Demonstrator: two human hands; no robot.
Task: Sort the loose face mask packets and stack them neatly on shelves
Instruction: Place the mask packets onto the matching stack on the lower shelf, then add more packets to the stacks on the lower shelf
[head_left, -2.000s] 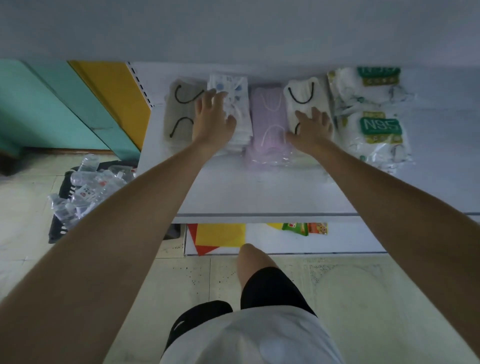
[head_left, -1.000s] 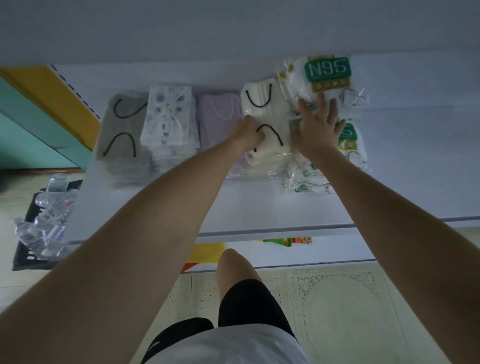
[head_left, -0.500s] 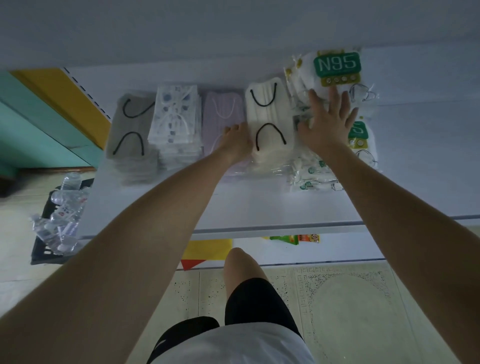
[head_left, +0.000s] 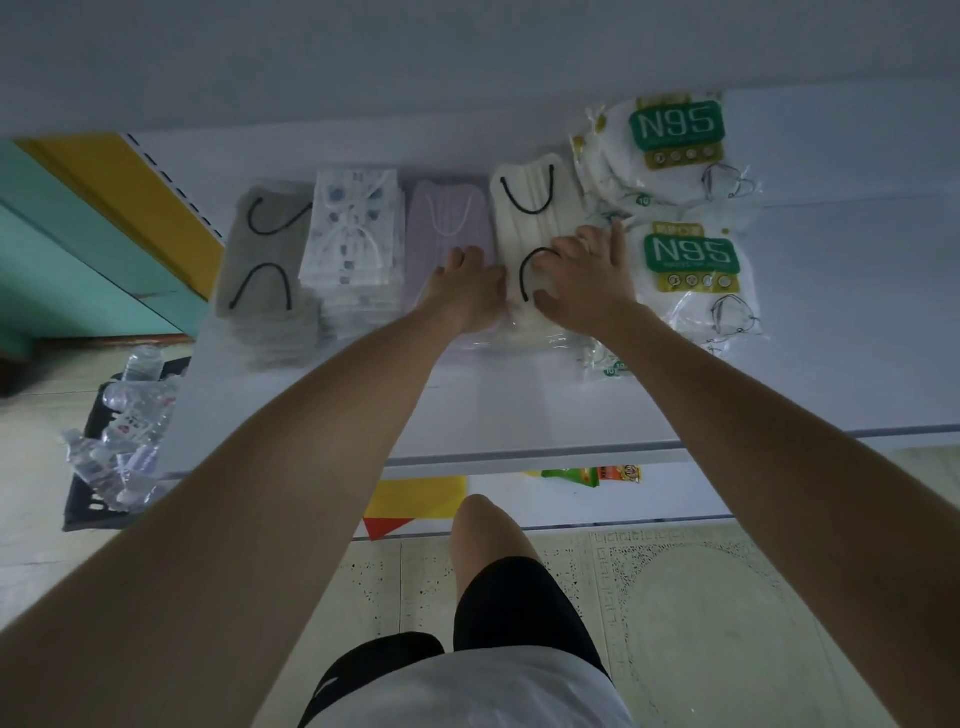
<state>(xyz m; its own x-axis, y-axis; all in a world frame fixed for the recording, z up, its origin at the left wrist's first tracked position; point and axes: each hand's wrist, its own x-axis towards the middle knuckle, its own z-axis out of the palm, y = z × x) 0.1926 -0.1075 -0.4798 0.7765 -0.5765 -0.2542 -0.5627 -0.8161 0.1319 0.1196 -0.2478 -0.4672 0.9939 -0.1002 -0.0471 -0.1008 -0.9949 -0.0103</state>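
Squaring up: the cream-white mask stack (head_left: 530, 208) with black ear loops, as I judge the step in hand.
Where it sits: on the white shelf (head_left: 519, 405), fourth in a row, touching the lilac mask stack (head_left: 447, 218) on one side and the N95 packets (head_left: 691, 260) on the other.
Right hand (head_left: 587, 280): flat on top of the cream-white mask stack, fingers spread and straight, thumb at its near end; it presses and does not grasp.
Left hand (head_left: 467, 291): lies on the lilac mask stack with its thumb side against the cream stack's left edge; I cannot tell whether its fingers are curled.
Hands together: close, one on each side of the near black loop, not touching each other.
Done already: the grey mask stack (head_left: 265, 244) and the patterned mask stack (head_left: 358, 228) stand side by side at the row's left end.
How to do it well: probably press down lightly while the left hand's edge pushes the layers flush, since the clear wrap at the near end looks slippery.
Watch for: nudging the loose N95 packets, which already sprawl toward the shelf's front.
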